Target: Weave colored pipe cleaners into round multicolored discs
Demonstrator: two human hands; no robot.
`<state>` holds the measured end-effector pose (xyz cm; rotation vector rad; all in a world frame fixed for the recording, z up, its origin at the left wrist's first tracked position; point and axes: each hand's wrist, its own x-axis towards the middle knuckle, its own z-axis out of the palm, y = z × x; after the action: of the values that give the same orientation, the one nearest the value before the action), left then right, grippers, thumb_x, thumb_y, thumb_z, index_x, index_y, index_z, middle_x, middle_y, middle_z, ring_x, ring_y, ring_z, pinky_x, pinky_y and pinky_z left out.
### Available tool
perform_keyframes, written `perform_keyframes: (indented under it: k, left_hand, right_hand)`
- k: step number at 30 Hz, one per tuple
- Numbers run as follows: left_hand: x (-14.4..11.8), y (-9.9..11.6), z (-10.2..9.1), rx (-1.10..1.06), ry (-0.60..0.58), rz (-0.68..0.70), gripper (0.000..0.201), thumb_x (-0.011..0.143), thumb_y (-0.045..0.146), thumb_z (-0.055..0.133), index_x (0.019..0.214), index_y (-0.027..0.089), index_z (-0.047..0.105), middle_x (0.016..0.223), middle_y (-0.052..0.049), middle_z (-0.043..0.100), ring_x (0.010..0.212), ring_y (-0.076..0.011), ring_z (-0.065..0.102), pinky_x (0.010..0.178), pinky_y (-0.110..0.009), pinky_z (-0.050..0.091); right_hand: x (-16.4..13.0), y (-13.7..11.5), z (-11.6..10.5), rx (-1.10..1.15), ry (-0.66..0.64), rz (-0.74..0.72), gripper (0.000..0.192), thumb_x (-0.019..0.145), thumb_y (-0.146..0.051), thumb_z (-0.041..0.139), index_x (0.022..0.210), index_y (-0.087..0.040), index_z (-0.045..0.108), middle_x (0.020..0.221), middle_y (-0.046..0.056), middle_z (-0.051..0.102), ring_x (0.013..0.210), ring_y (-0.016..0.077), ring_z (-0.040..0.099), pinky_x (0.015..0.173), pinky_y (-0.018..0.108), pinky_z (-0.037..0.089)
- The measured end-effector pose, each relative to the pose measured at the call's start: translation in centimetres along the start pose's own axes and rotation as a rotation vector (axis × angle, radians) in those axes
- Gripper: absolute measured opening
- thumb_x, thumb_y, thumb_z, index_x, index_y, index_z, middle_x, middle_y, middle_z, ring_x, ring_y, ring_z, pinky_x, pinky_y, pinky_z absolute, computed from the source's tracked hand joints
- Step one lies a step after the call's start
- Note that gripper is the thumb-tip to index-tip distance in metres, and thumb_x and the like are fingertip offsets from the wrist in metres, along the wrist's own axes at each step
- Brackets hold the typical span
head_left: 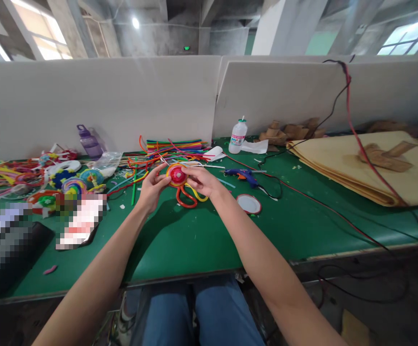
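Observation:
Between my two hands, above the table, is a round coiled disc (176, 175) in red, pink and orange, apparently wound from fuzzy pipe cleaners. My left hand (152, 186) pinches its left edge with thumb and fingers. On the right edge, the fingers of my right hand (202, 181) are closed on the same disc. Just below it, an orange loop (187, 205) and a yellow loop show, looking like scissor handles; the rest is hidden. Behind my hands lies a pile of colourful pipe cleaners (176, 146).
A glue gun (243, 176) with its cord and a white round lid (249, 204) lie to the right. Farther back stand a white bottle (238, 136) and a purple bottle (89, 142). Coiled colourful pieces (74, 187) and a phone (82, 221) are at left; yellowish sheets (338, 166) at right.

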<state>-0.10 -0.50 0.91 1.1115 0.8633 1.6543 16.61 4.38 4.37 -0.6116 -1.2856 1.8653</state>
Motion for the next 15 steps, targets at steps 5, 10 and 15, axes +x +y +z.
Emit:
perform_keyframes:
  k: [5, 10, 15]
  left_hand:
    - [-0.12, 0.07, 0.23, 0.028, 0.019, -0.022, 0.063, 0.058, 0.026, 0.084, 0.117, 0.017, 0.063, 0.064, 0.004, 0.066, 0.062, -0.0095, 0.061, 0.072, -0.024, 0.05]
    - [-0.18, 0.0, 0.43, 0.035, 0.028, 0.0, 0.069, 0.057, 0.027, 0.084, 0.121, 0.017, 0.061, 0.064, 0.004, 0.066, 0.064, -0.0097, 0.061, 0.074, -0.024, 0.051]
    - [-0.08, -0.29, 0.44, 0.094, 0.003, 0.021, 0.069, 0.061, 0.031, 0.082, 0.124, 0.016, 0.059, 0.066, 0.003, 0.067, 0.064, -0.0107, 0.062, 0.071, -0.025, 0.051]
  right_hand:
    - [0.11, 0.16, -0.08, -0.005, 0.01, 0.021, 0.017, 0.076, -0.02, 0.069, 0.072, -0.013, 0.055, 0.043, -0.009, 0.043, 0.031, 0.0013, 0.029, 0.027, 0.016, 0.01]
    - [0.09, 0.28, 0.1, -0.007, 0.015, -0.021, 0.019, 0.075, -0.022, 0.071, 0.072, -0.014, 0.054, 0.046, -0.009, 0.044, 0.031, 0.0011, 0.031, 0.027, 0.017, 0.01]
    - [-0.01, 0.31, 0.37, -0.001, 0.054, -0.031, 0.018, 0.074, -0.021, 0.07, 0.07, -0.013, 0.056, 0.045, -0.009, 0.044, 0.031, 0.0007, 0.031, 0.027, 0.016, 0.013]
